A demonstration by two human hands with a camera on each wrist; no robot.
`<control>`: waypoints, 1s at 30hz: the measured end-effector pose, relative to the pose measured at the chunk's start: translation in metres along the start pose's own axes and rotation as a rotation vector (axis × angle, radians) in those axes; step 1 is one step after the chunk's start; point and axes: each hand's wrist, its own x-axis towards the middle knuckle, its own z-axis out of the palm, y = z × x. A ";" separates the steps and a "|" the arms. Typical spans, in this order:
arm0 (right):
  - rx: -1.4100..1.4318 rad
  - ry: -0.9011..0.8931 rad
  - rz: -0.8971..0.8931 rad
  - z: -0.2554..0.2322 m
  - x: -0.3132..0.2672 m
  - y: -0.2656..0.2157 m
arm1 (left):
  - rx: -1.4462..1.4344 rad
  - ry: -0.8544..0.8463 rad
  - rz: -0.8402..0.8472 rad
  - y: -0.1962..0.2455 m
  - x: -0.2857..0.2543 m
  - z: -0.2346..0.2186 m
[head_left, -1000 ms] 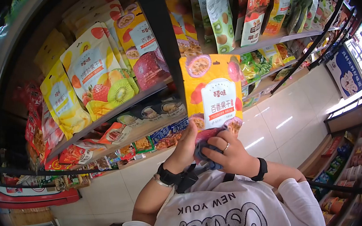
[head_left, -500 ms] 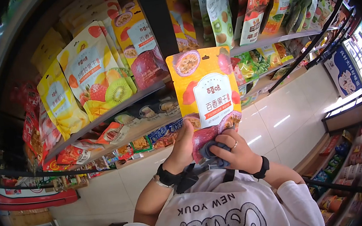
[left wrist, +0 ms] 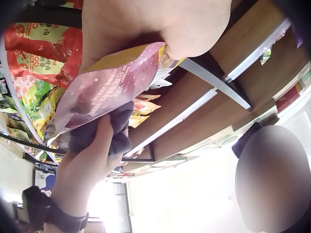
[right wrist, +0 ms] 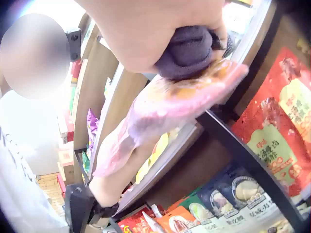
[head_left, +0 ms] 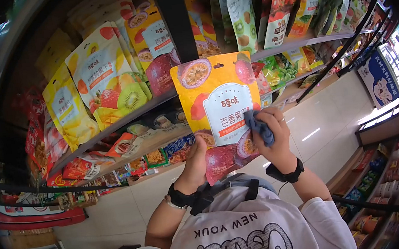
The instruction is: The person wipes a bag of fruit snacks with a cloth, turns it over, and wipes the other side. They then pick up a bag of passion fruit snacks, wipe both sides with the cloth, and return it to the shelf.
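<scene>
The orange snack pouch (head_left: 218, 104) is held upright before the shelf (head_left: 126, 122), pinched at its lower edge by the left hand (head_left: 194, 160), so the front faces the dark cloth (head_left: 259, 127) gripped in the curled fingers of the right hand (head_left: 274, 138) and pressed against it.

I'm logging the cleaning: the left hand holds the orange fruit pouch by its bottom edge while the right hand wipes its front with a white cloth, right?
Not quite: the cloth is dark blue-grey, not white, as the head view shows. The rest stands: left hand holds the pouch, right hand wipes.

- The passion fruit snack pouch (head_left: 219, 105) stands upright before the shelves (head_left: 293, 44).
- The left hand (head_left: 194, 161) is at its lower left.
- The right hand (head_left: 273, 133) presses a cloth (head_left: 259, 127) on its right front.
</scene>
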 end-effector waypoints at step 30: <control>-0.026 -0.094 -0.158 0.021 0.003 -0.030 | 0.046 0.004 -0.021 -0.007 -0.003 -0.015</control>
